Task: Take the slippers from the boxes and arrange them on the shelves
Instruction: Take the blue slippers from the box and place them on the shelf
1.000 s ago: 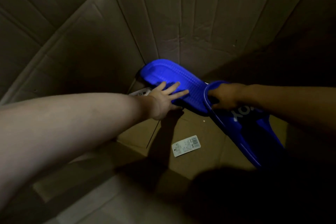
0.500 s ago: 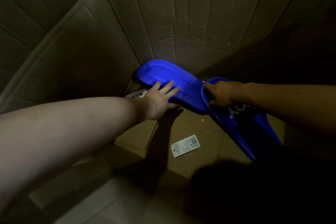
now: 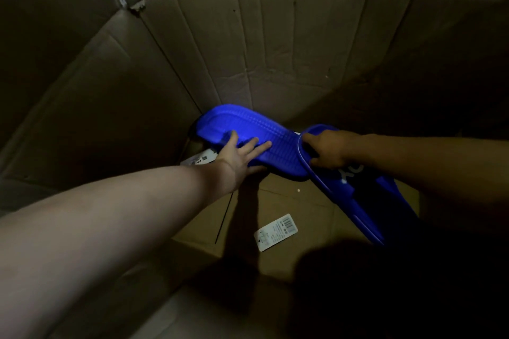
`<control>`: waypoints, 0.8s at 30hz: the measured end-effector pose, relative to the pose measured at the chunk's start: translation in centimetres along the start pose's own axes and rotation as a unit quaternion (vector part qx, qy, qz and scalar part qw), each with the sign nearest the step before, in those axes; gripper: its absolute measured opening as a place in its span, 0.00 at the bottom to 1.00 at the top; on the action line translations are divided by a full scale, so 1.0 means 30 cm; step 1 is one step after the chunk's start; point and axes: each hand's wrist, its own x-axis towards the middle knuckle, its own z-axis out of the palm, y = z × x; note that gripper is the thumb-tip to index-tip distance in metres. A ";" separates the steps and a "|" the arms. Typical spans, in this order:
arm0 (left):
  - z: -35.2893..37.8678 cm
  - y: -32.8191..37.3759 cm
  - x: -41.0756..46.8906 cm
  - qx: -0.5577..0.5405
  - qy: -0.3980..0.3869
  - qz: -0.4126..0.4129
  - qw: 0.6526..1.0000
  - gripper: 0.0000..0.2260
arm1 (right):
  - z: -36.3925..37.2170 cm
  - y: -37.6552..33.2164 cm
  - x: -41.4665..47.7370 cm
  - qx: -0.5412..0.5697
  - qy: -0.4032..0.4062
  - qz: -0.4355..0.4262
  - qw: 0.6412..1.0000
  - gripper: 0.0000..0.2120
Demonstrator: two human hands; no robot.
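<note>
Two blue slippers lie deep inside a large cardboard box [image 3: 115, 107]. One blue slipper [image 3: 248, 129] is turned sole up near the far corner. My left hand [image 3: 239, 154] holds its near edge, fingers spread flat on the ribbed sole and thumb under it. The second blue slipper [image 3: 366, 201], with white letters on its strap, slants toward the lower right. My right hand [image 3: 325, 148] grips its front rim, fingers curled round the edge.
A white paper tag [image 3: 275, 232] with a barcode lies loose on the box floor. Another white label [image 3: 197, 160] shows under my left wrist. Creased cardboard walls rise on all sides. The lower right is in deep shadow.
Both hands stay on the slippers. My left hand has slid a little further onto the sole. The view has tilted slightly.
</note>
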 end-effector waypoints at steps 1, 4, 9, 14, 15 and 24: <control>0.002 -0.014 -0.004 0.049 0.022 0.012 0.999 0.34 | 0.004 0.002 0.000 0.002 0.002 0.001 1.000 0.27; 0.005 -0.055 -0.008 0.125 0.084 0.042 0.988 0.28 | 0.003 0.010 -0.001 0.014 0.015 0.001 1.000 0.26; -0.019 -0.056 0.003 0.046 0.107 -0.007 0.993 0.20 | -0.009 0.033 -0.004 0.008 0.060 0.014 0.998 0.24; 0.030 -0.105 -0.026 -0.027 0.163 -0.005 0.986 0.18 | -0.005 0.034 0.014 0.002 0.070 0.007 0.997 0.24; 0.036 -0.093 -0.032 -0.038 0.158 -0.011 0.987 0.18 | -0.008 0.032 0.015 0.002 0.075 0.005 0.997 0.24; -0.025 -0.205 -0.004 -0.019 0.164 0.129 0.978 0.18 | -0.025 -0.007 -0.013 0.004 0.131 -0.027 0.991 0.27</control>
